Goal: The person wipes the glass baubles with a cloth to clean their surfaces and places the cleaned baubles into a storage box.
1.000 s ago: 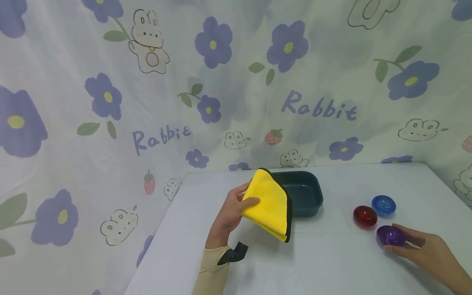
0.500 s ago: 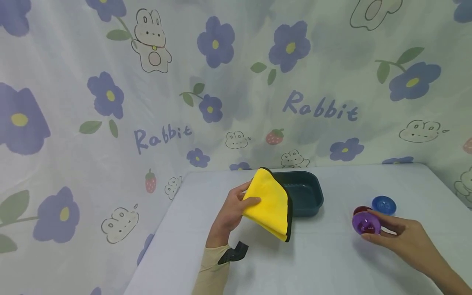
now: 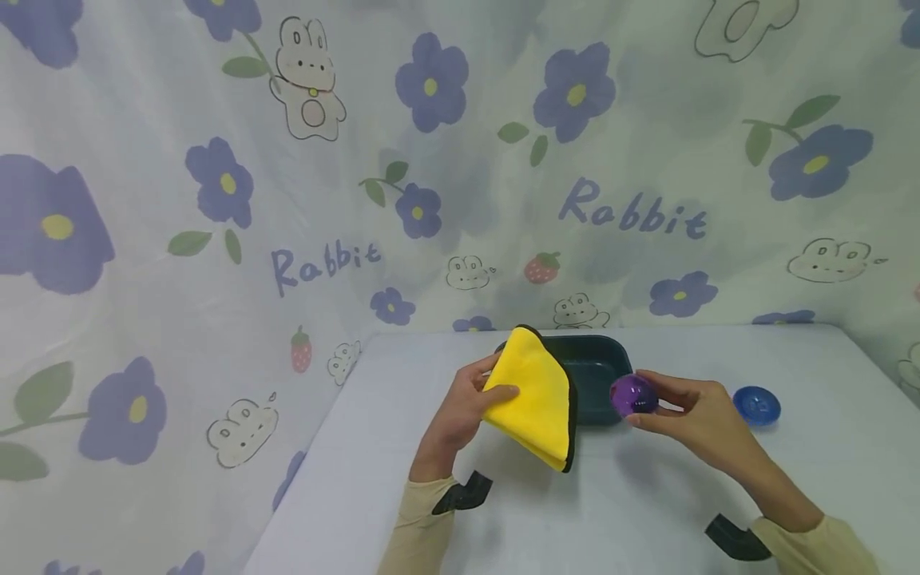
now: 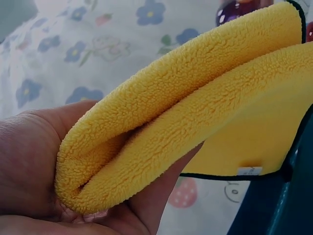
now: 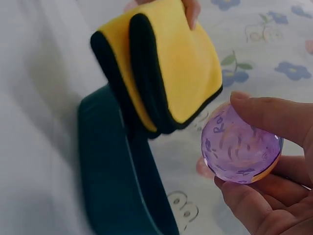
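My left hand (image 3: 463,406) pinches a folded yellow cloth (image 3: 535,399) with dark edging, thumb on top. The left wrist view shows the fluffy fold of the cloth (image 4: 161,98) lying in the palm. The cloth hangs in front of a dark teal basin (image 3: 596,416) and hides its left part. My right hand (image 3: 693,411) holds a small see-through purple bowl (image 3: 634,397) between thumb and fingers, at the basin's right front corner in the head view. Close up, the purple bowl (image 5: 239,144) looks glassy and round.
A small blue bowl (image 3: 756,406) stands on the white table (image 3: 647,519) at the right, behind my right wrist. A bit of red (image 4: 310,32) shows at the edge of the left wrist view. A flower-and-rabbit curtain (image 3: 489,160) hangs behind the table.
My right hand has carried the purple bowl leftward from the right side, past the red bowl, to the basin. The red bowl no longer shows in the head view. My left hand stays nearly still.
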`<state>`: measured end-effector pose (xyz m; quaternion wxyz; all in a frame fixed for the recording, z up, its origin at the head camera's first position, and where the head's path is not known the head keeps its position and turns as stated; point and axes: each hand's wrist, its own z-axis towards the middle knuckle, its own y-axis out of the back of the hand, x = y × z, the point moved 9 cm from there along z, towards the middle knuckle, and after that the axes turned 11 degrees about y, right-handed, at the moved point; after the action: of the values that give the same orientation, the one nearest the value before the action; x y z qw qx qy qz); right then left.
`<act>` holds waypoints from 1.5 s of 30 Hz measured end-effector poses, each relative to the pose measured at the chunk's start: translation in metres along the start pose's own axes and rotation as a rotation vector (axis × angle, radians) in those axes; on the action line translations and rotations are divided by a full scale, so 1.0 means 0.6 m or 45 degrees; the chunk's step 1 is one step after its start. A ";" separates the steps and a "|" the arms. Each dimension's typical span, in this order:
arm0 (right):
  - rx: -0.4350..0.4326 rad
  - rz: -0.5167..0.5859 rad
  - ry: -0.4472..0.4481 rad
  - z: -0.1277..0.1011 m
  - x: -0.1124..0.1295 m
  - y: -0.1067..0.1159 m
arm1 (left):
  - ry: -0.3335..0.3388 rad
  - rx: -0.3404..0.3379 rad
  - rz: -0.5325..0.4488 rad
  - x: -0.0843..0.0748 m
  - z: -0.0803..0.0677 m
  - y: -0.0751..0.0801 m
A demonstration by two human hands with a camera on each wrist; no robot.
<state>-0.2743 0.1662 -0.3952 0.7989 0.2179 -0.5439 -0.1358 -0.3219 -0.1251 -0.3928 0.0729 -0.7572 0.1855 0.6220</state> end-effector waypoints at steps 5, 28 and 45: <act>0.001 0.027 0.039 0.033 0.023 -0.027 | -0.017 -0.006 0.027 -0.006 0.005 -0.007; -0.015 0.305 0.131 0.077 0.033 -0.115 | -0.265 -0.212 0.672 -0.053 -0.042 -0.090; 0.135 0.304 0.200 0.065 0.064 -0.135 | -0.322 -0.172 0.869 -0.052 -0.043 -0.091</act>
<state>-0.2947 0.0702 -0.3919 0.8369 0.2035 -0.5081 0.0065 -0.2828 -0.0775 -0.3636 -0.1665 -0.5721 0.3753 0.7100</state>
